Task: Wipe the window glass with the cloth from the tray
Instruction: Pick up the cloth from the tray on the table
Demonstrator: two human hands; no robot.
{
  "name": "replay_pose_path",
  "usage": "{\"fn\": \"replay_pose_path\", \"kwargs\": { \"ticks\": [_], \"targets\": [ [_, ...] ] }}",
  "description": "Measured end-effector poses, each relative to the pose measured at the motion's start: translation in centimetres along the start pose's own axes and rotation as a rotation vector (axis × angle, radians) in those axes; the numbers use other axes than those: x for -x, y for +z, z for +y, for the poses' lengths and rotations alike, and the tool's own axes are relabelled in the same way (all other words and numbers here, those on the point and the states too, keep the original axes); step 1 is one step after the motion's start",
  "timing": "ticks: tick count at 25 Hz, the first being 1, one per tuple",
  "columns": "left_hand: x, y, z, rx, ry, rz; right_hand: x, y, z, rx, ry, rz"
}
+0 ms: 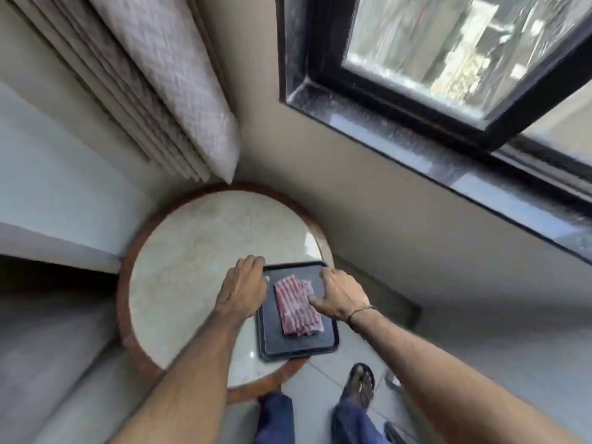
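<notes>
Folded cloth [298,309], pink-and-white striped, is lying flat in the middle of a dark rectangular tray [296,347]. Cloth's long axis is running from the near-right corner up toward the far-left, roughly parallel to the tray's long sides; stripes are running along that same axis.

Right hand [341,296] is resting palm-down on the tray's right edge, fingers spread and loosely curled, thumb touching the cloth's right edge; not gripping the cloth. Left hand [245,288] is lying palm-down over the tray's far-left corner, fingers curled over the rim; whether it is actually clamping the rim cannot be told. A thin bracelet [360,310] is sitting on the right wrist.

Tray is sitting on the right side of a round marble-topped table [192,251] with a brown wooden rim, its near end at the table edge. Beige wall is standing behind the table. Patterned curtain [160,81] is hanging at the far left. Window glass [448,43] in a dark frame is sitting up right, above a dark stone sill [416,149]. Pale tiled floor is showing below, with a sandalled foot [360,384] and blue trouser legs.
</notes>
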State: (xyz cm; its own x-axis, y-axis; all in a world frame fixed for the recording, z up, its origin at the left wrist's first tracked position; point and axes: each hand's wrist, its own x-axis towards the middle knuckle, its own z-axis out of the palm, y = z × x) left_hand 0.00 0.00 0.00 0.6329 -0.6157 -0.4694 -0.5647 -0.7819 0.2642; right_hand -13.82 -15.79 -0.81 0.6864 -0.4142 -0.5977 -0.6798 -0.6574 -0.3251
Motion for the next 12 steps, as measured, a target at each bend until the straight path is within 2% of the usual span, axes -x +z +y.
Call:
{"fn": "replay_pose_path", "kwargs": {
  "ticks": [1, 3, 5, 8, 10, 12],
  "targets": [
    [-0.3, 3.2, -0.4, 0.061, -0.056, -0.082, -0.9, 2.8, 0.9, 0.002, 0.052, -0.046],
    [-0.9, 9.0, 0.1, 0.185, -0.154, -0.130, -2.6, 7.5, 2.4, -0.047, 0.132, -0.080],
    [-0.8, 12.9, 1.4, 0.273, -0.288, -0.120, -3.2, 10.6, 3.0, -0.160, 0.220, -0.091],
    [-1.7, 15.4, 2.9, 0.478, -0.509, -0.035, -4.2, 12.3, 2.6, -0.429, 0.364, -0.059],
    [-2.2, 15.4, 3.6, 0.679, -0.674, -0.035, -4.5, 11.8, 2.5, -0.622, 0.459, -0.094],
    [-1.7, 14.0, 4.1, 0.888, -0.753, -0.063, -3.9, 10.2, 2.3, -0.764, 0.501, -0.140]
  ]
}}
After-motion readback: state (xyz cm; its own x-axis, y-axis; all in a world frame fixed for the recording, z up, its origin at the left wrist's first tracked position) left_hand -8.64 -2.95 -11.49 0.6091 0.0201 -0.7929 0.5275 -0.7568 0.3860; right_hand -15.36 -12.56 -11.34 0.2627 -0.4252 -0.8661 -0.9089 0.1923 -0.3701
